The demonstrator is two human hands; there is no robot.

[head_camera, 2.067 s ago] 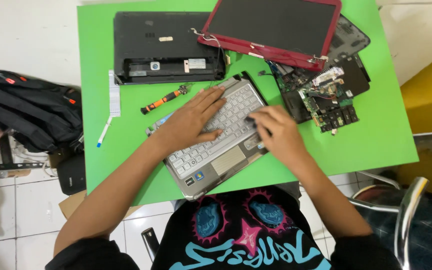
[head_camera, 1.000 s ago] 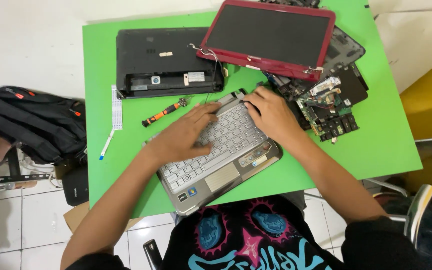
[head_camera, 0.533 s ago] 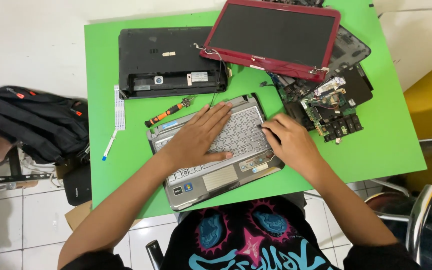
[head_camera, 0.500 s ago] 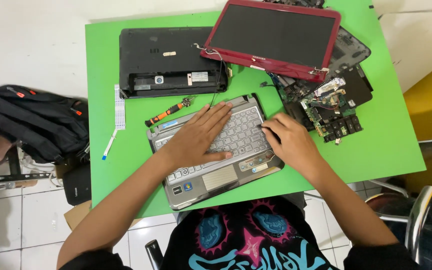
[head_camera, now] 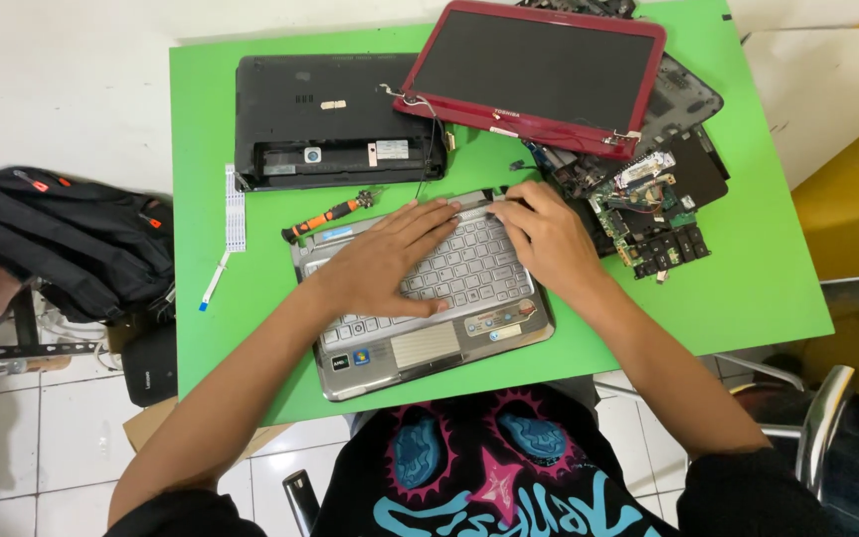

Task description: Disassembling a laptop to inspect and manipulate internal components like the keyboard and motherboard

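A silver laptop base with its keyboard [head_camera: 454,283] lies near the front edge of the green table [head_camera: 748,288]. My left hand [head_camera: 385,264] lies flat on the keys, fingers spread and pointing to the far right. My right hand [head_camera: 544,239] rests on the base's far right corner, fingertips curled over the back edge. Just behind the base lie a small orange-and-black screwdriver [head_camera: 335,211] and a black laptop bottom case [head_camera: 325,124].
A red-framed laptop screen [head_camera: 534,70] lies at the back right, wires trailing from it. Green circuit boards and black parts [head_camera: 648,214] are piled right of my right hand. A white ribbon cable [head_camera: 234,199] lies at the left. A black backpack [head_camera: 62,234] sits on the floor.
The silver base has been turned from slanted to nearly square with the table edge. My right hand has slid from the base's right side to its far right corner.
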